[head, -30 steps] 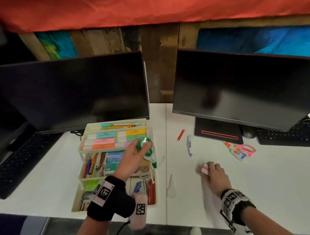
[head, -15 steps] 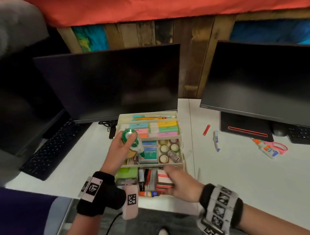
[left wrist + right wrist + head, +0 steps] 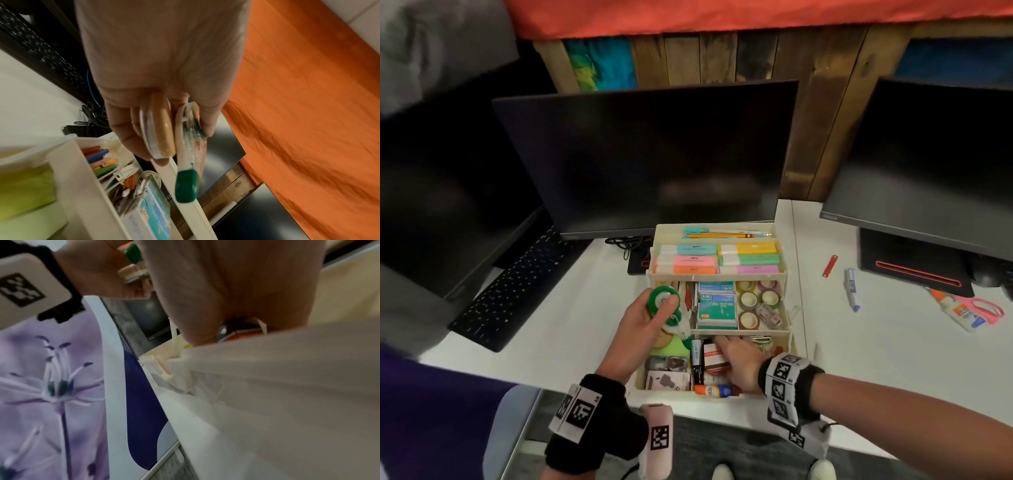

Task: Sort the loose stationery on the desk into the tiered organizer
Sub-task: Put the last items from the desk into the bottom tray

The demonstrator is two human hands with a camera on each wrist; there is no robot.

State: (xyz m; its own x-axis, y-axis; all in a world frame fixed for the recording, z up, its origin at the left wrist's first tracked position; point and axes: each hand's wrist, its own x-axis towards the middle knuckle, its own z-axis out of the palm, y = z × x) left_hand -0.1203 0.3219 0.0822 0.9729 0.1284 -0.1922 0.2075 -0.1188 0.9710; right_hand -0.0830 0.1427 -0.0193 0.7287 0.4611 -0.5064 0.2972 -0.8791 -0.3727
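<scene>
From the head view, the tiered organizer (image 3: 719, 274) stood on the white table (image 3: 558, 329) in front of a dark monitor (image 3: 647, 157), and the left hand (image 3: 643, 322) hung over its nine-o'clock edge with fingers and thumb wrapped round a green tape dispenser (image 3: 666, 306). The right hand (image 3: 739, 363) lay in the lowest tier over a red-and-white box (image 3: 714, 356); whether its grip held that box could not be told. Loose on the table toward three o'clock lay a red clip (image 3: 829, 266), a correction pen (image 3: 851, 289) and a glue bottle (image 3: 959, 313) across pink scissors (image 3: 983, 306). The left wrist view added what the head view hid: a tan flat disc (image 3: 162, 128) pinched alongside the dispenser, whose green tip (image 3: 186, 186) pointed at six o'clock. The dispenser looked light, hard and smooth, likely slippery, best held across its round body. The right wrist view was blurred, showing only the organizer's pale wall (image 3: 267, 369) close up.
</scene>
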